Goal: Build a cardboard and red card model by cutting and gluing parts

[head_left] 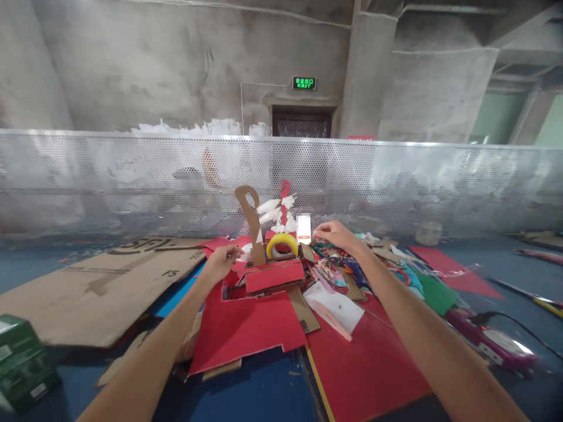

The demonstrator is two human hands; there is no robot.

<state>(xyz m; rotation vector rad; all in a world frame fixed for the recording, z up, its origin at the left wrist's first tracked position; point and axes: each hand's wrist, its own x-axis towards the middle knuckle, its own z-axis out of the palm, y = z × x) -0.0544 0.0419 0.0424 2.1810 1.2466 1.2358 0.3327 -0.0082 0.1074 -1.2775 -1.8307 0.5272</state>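
My left hand (220, 262) hovers to the left of a brown cardboard cutout (252, 223) with a looped top. Its fingers are loosely bent and apart, and no held thing shows. Beside the lit phone (303, 228), my right hand (338, 235) has its fingers half curled, apparently around nothing. Between my hands a yellow-rimmed tape roll (284, 241) stands on edge behind a red-faced cardboard box (275, 276). A red cutout (284, 211) with white fluffy pieces rises behind the roll.
Red sheets (250, 328) and a large flattened carton (109, 281) spread over the blue surface. Craft scraps (334, 272) pile up at the right, near a purple power strip (492, 343). A green box (26, 363) sits at the lower left. A perforated metal panel (109, 181) runs across the back.
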